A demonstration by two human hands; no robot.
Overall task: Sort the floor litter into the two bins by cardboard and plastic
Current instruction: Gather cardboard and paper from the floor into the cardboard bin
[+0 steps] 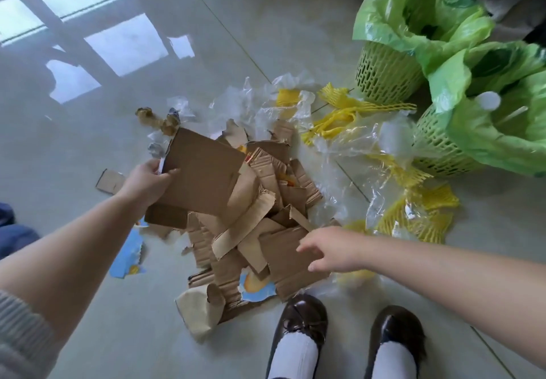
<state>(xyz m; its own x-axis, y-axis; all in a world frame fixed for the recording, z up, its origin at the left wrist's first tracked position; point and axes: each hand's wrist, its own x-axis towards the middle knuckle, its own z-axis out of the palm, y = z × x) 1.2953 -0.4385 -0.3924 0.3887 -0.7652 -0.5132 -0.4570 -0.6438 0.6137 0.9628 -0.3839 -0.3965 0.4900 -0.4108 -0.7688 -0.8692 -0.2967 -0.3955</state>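
Observation:
A heap of torn brown cardboard pieces (260,230) lies on the tiled floor in front of my shoes. My left hand (147,179) grips the left edge of a large flat cardboard sheet (204,174), held just above the heap. My right hand (328,250) hovers with fingers spread over another cardboard piece (283,257) at the heap's right side, holding nothing. Clear plastic film (360,154) and yellow foam netting (413,216) lie scattered to the right and behind. Two green mesh bins lined with green bags stand at the right: the far bin (381,77) and the near bin (434,145).
My two brown shoes (301,319) stand at the heap's near edge. A small cardboard scrap (109,182) and crumpled paper balls (161,120) lie left of the heap. Blue printed scraps (127,257) lie under my left forearm. Furniture stands behind the bins.

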